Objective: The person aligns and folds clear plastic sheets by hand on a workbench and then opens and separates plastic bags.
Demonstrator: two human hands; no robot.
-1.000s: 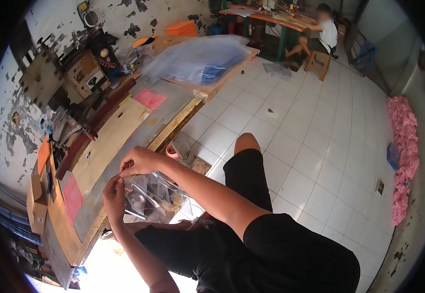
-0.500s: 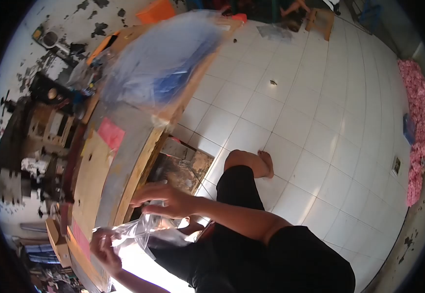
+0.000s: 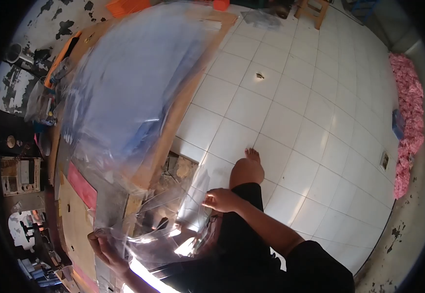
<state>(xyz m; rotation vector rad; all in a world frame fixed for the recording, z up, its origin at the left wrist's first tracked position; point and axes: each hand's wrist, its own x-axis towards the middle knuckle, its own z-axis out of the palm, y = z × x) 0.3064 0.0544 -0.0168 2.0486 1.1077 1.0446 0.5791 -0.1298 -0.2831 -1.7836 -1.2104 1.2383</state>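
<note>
A thin, see-through plastic sheet stretches above my lap, between my two hands; I cannot tell whether it is a bag. My left hand is closed on its left end, beside the workbench edge. At the right end, my right hand pinches the sheet's edge above my thigh. Farther up the bench lies a large, loose pile of clear bluish plastic, its near end close to the sheet.
On the wooden workbench lies a pink-red piece. A machine stands along its left side. White floor tiles spread to the right, with a wooden stool at the far end and a pink bundle by the wall.
My right hand has moved right, away from the left, spreading the plastic sheet wider. My left hand stays closed on its end. The view has shifted, bringing the plastic pile nearer.
</note>
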